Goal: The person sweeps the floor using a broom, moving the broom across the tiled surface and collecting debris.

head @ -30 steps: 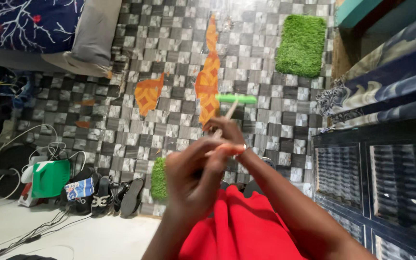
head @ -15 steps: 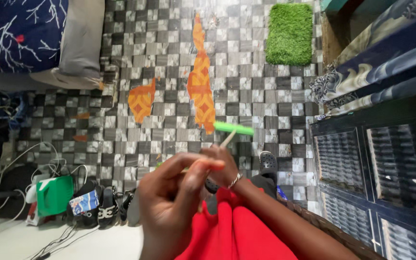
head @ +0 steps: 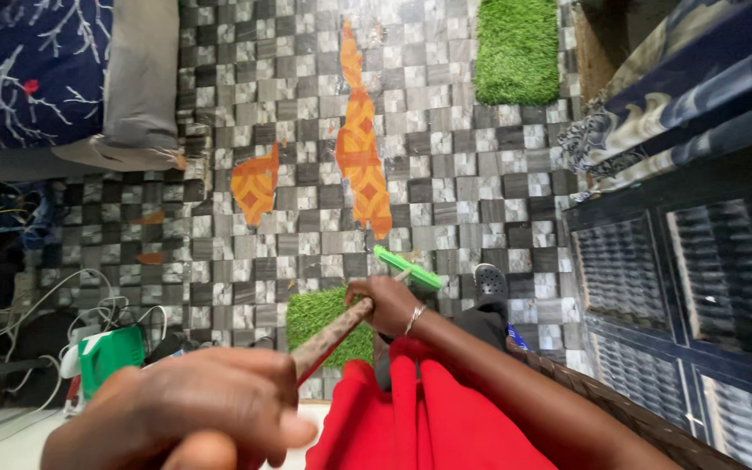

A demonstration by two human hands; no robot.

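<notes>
Since half a second ago your left hand (head: 176,409) has dropped to the lower left of the frame, close to the camera, and the green head (head: 408,267) has slid down to just right of centre. Your left hand is curled shut around the near end of a thin wooden stick (head: 331,335), which runs up and right to your right hand (head: 386,305). That hand, wearing a bracelet, is closed on the stick near its far end, just below the green head, which tilts down to the right. Red cloth (head: 428,418) covers your lap at bottom centre. Behind lie the checkered floor (head: 219,113), a green mat (head: 520,48) at upper right and a second green mat (head: 324,318) just left of your right hand. Sandals and cables sit at lower left.
</notes>
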